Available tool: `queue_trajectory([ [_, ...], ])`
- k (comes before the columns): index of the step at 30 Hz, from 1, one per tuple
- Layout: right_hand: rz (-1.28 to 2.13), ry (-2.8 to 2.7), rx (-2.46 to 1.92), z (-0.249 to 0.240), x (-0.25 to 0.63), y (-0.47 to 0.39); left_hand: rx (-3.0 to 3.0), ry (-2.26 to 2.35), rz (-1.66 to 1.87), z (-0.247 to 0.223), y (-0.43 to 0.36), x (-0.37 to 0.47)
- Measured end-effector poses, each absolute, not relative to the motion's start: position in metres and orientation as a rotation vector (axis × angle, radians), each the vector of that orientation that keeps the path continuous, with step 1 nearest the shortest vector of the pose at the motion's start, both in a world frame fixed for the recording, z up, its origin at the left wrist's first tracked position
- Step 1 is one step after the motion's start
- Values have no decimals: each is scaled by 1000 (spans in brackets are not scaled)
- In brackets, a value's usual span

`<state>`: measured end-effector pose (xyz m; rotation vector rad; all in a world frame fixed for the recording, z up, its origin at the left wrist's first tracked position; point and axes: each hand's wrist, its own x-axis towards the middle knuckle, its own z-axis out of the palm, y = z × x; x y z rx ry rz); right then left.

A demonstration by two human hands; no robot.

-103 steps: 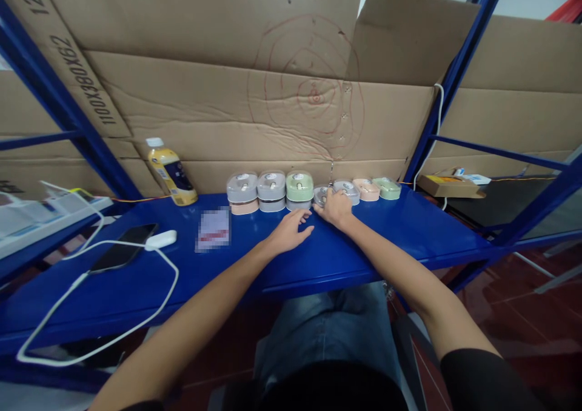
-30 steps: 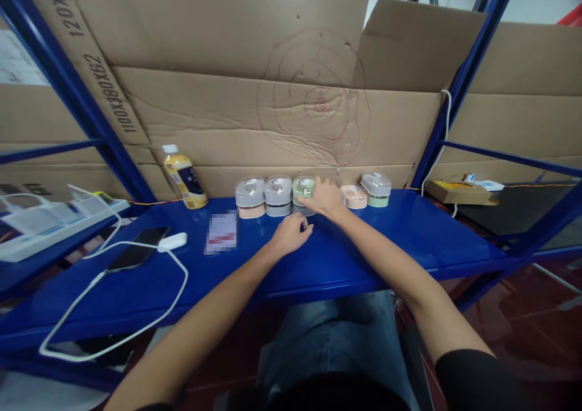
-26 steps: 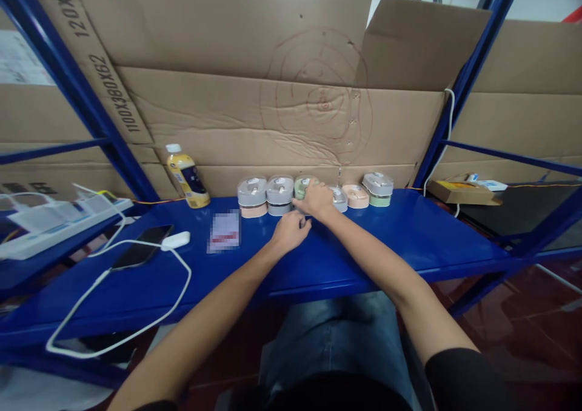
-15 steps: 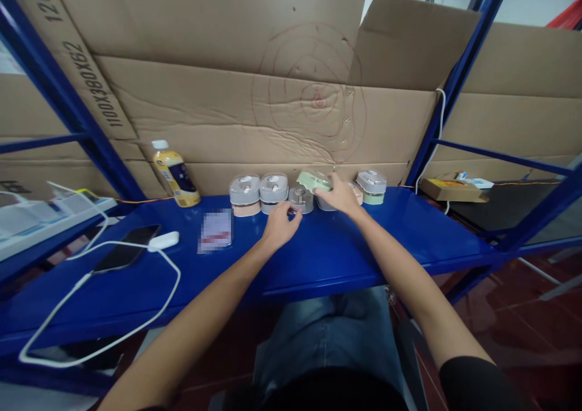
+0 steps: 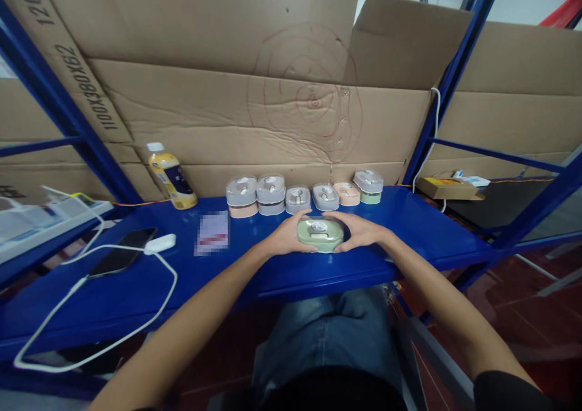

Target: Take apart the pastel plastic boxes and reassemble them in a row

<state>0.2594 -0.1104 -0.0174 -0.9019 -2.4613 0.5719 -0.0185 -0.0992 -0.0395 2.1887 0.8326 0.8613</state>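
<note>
A small green oval box (image 5: 320, 241) with a clear lid and a round label is between my hands, close to the front part of the blue table. My left hand (image 5: 287, 235) grips its left end, thumb on the near side and fingers at the far side. Around the right end curls my right hand (image 5: 362, 231) in the same way. Whether the box rests on the table or is just above it I cannot tell. Behind it stand a single grey box (image 5: 297, 200), another grey box (image 5: 325, 197) and a pink box (image 5: 347, 194).
At the row's left are two stacked pairs of boxes (image 5: 242, 196); at its right, a grey-over-green stack (image 5: 368, 187). A yellow drink bottle (image 5: 173, 177), a blurred-out flat item (image 5: 212, 233), a phone (image 5: 122, 252) and a white cable (image 5: 175, 280) lie leftward on the blue table (image 5: 282, 277).
The green box has come from the back row, where only my right hand held it, toward me. My left hand has moved right and now grips it too.
</note>
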Motion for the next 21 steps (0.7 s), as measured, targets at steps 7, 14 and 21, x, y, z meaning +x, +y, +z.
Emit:
queue_trajectory([
  [7,353,-2475,-972,-13,223,-106,2288,905,886,-43,-93,-19],
  [14,478,-1933,-1001,-18,262,-85,2446,977,919,-43,-96,-20],
  [21,540,-1646,-1091,-22,268,-76,2536,970,861,-36,-102,-16],
])
